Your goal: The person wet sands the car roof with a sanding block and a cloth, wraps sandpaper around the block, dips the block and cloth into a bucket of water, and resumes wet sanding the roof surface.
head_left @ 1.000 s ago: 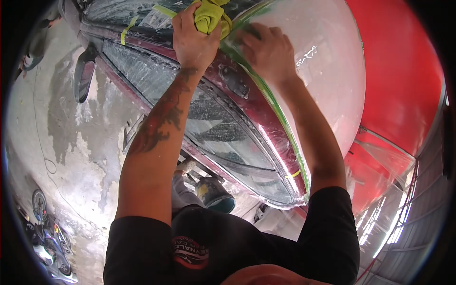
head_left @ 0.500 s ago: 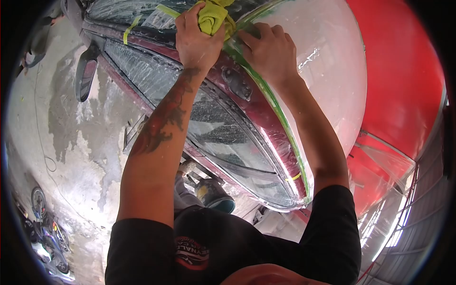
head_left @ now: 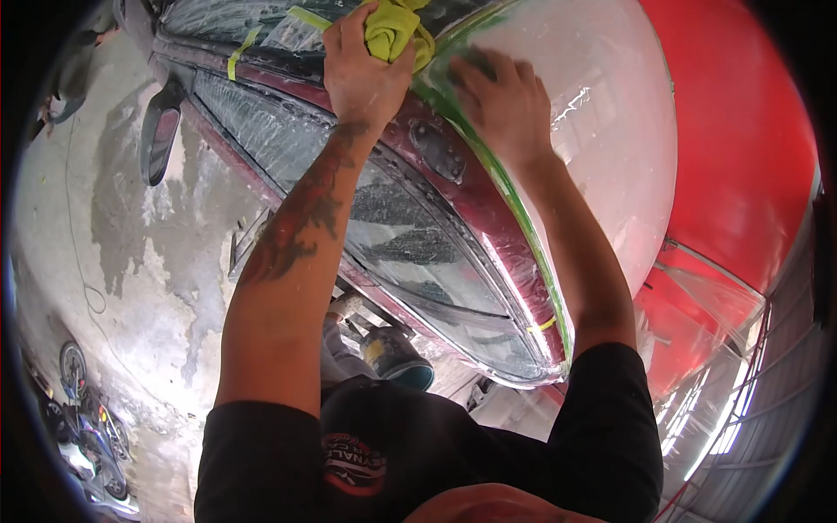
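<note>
My left hand [head_left: 370, 87] is closed around a crumpled yellow-green cloth [head_left: 392, 33], held at the top of the car by the upper edge of the windshield. To its right, my right hand [head_left: 510, 109] rests over the green-edged border [head_left: 499, 170] of the whitish, wet-looking car roof [head_left: 606, 131]. Its fingers are curled down and blurred by motion. A dark greenish patch shows beneath them, but I cannot make out whether it is something held. Maroon roof side trim [head_left: 471, 200] runs below both hands.
Wet, streaked side windows [head_left: 405, 231] and a side mirror [head_left: 159, 135] are on the car's left. A bucket [head_left: 392, 357] stands on the floor near my body. Yellow tape [head_left: 240, 57] sticks to the pillar. A bicycle [head_left: 109, 436] stands at lower left; a large red surface [head_left: 732, 113] lies beyond the roof.
My right hand has shifted slightly right and down over the roof edge, its fingers now blurred. My left hand and the cloth have barely moved.
</note>
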